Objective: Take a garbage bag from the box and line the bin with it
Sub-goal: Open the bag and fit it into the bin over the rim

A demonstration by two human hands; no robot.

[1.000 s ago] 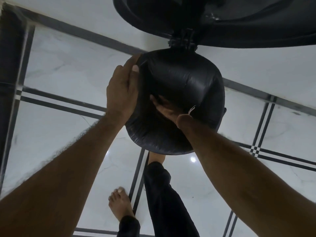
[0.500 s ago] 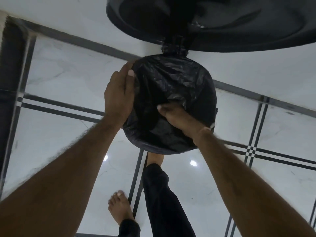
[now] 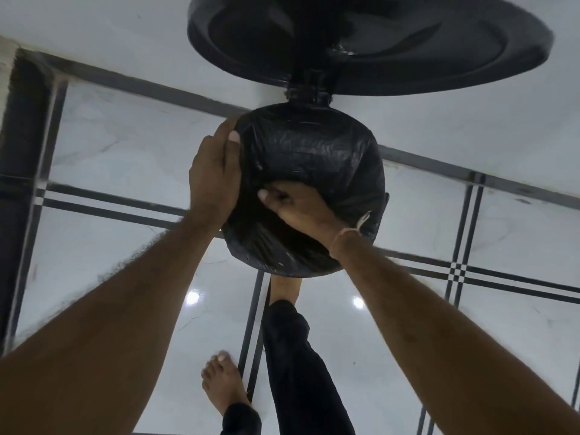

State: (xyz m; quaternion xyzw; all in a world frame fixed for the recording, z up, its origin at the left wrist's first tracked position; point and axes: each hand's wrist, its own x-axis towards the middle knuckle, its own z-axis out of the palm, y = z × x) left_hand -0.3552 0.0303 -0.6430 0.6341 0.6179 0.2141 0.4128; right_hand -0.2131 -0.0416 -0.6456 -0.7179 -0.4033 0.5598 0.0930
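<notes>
A black garbage bag (image 3: 317,149) is spread over the mouth of a round black bin and covers its rim. The bin's body is hidden under the plastic. Its black lid (image 3: 370,42) stands open behind it on a hinge. My left hand (image 3: 215,180) cups the bin's left rim, with the thumb lying on the bag. My right hand (image 3: 298,208) rests knuckles up on the near part of the bag, its fingers curled into the crinkled plastic. The bag box is out of view.
The bin stands on a glossy white marble floor (image 3: 470,324) with dark inlaid lines. My bare left foot (image 3: 224,384) and my right leg (image 3: 298,356) in black trousers are just in front of the bin. A dark vertical edge (image 3: 22,152) runs along the left.
My right hand has turned from palm-up inside the bag to knuckles-up, gripping the plastic. The bag's surface went from smooth to crinkled. My left hand stays on the left rim.
</notes>
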